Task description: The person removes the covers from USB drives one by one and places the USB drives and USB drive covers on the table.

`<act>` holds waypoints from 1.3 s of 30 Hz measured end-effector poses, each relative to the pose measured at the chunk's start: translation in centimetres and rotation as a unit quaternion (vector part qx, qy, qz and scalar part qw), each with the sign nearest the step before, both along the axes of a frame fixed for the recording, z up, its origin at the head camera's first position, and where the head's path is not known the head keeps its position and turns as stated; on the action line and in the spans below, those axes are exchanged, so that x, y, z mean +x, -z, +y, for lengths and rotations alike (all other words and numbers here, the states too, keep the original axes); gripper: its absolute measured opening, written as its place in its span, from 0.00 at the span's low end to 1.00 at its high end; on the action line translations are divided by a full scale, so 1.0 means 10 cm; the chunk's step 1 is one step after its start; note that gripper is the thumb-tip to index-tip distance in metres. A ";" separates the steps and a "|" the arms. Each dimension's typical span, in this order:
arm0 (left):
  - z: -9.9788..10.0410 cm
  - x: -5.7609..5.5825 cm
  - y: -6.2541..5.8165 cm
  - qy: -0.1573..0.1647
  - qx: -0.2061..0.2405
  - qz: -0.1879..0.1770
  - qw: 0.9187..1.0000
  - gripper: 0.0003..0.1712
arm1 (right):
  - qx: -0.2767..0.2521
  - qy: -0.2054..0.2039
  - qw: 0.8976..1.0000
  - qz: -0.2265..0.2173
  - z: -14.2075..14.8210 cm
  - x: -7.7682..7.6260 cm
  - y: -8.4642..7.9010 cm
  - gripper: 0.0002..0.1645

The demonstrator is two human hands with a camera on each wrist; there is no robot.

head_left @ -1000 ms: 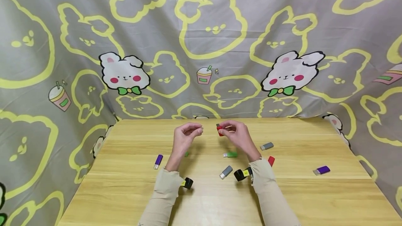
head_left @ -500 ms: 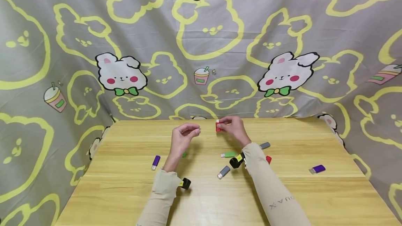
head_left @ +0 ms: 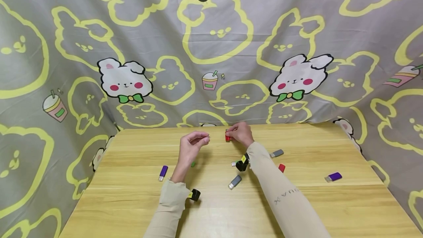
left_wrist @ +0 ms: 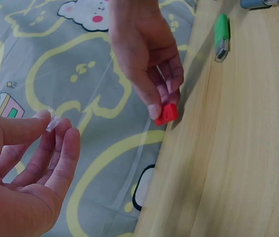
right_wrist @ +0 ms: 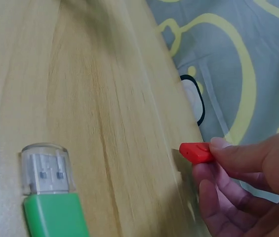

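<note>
My left hand (head_left: 190,149) is raised over the back of the table. Its thumb and fingertip pinch a small clear plastic cap (left_wrist: 53,120), best seen in the left wrist view. To the right, my right hand (head_left: 242,134) pinches a red USB flash drive (head_left: 227,136) between thumb and fingers, near the table's back edge. In the right wrist view one end of the red drive (right_wrist: 197,152) sticks out beyond the fingertips. The two hands are apart. A green USB flash drive (right_wrist: 55,212) with its clear cap on lies below the right wrist, partly hidden in the head view.
On the wooden table (head_left: 132,208) lie a purple drive (head_left: 163,172) at left, grey drives (head_left: 235,182) in the middle and right, another red drive (head_left: 281,168) by the right sleeve, and a purple drive (head_left: 333,176) far right. A patterned curtain (head_left: 231,47) hangs behind.
My right forearm has swung inward to the left, and the wrist has turned with the red drive still pinched. My left hand has stayed nearly where it was. The head view has shifted slightly.
</note>
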State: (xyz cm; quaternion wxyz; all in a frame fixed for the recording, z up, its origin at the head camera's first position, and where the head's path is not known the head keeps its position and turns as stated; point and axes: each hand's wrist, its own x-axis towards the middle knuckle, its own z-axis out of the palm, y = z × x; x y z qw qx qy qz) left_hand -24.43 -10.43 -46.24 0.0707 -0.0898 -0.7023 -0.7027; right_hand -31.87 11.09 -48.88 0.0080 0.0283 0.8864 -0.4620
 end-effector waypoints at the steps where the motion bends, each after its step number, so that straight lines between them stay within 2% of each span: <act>1: 0.00 0.00 0.00 0.000 0.000 -0.001 1.000 0.07 | 0.011 0.001 1.000 -0.001 -0.01 -0.01 0.00 0.08; 7: 0.00 0.00 0.02 0.000 -0.004 -0.006 1.000 0.07 | 0.056 0.008 0.998 -0.011 -0.04 -0.03 -0.03 0.08; 13: 0.01 0.00 0.04 0.002 -0.003 -0.008 1.000 0.07 | 0.071 0.014 0.997 -0.024 -0.06 -0.04 -0.03 0.08; 21: 0.02 0.00 0.05 -0.004 -0.002 -0.009 1.000 0.07 | 0.091 0.017 0.996 -0.006 -0.07 -0.03 0.02 0.09; 25: 0.04 0.00 0.06 -0.007 -0.006 -0.012 1.000 0.08 | 0.085 0.017 0.996 -0.002 -0.07 -0.02 0.03 0.10; 32: 0.08 -0.01 0.08 0.007 -0.005 -0.017 1.000 0.09 | 0.067 0.016 0.998 -0.009 0.03 0.01 0.00 0.11; 39: 0.07 0.00 0.10 0.000 -0.010 -0.015 1.000 0.09 | 0.005 -0.042 0.999 0.003 0.19 0.15 -0.18 0.10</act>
